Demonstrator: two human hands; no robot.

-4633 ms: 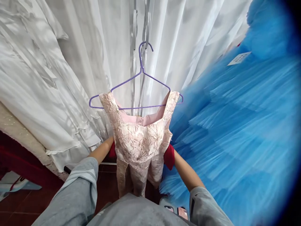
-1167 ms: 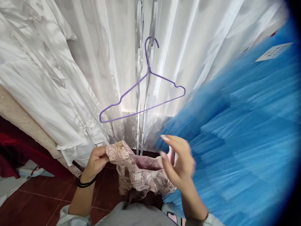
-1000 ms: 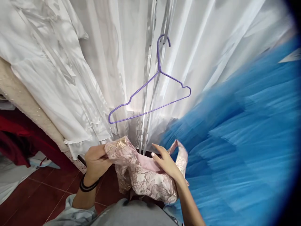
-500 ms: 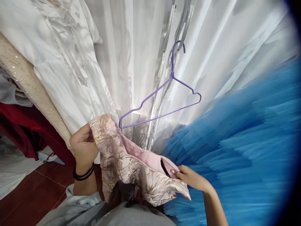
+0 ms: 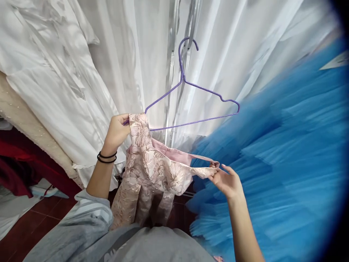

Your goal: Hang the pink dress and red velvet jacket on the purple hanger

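Note:
A pink and gold brocade dress [image 5: 160, 163] with a pink lining is stretched between my hands. My left hand [image 5: 117, 131], with two black bands at its wrist, grips the left shoulder strap, which lies over one end of the purple hanger [image 5: 203, 86]. That end of the hanger is mostly hidden by the strap. My right hand [image 5: 226, 181] pinches the other shoulder strap, below and apart from the hanger's right end. The hanger's hook is up by a shiny metal bar [image 5: 191, 22].
White garments [image 5: 51, 80] and a beige sparkly one [image 5: 29, 118] hang on the left. A white curtain [image 5: 120, 47] forms the back. Blue tulle [image 5: 286, 153] fills the right side. Red cloth [image 5: 16, 160] hangs at the far left above dark red floor tiles [image 5: 35, 222].
My left hand has risen, bringing the left strap over the hanger's end. My right hand has moved up slightly, holding its strap outward. The dress now hangs more spread out.

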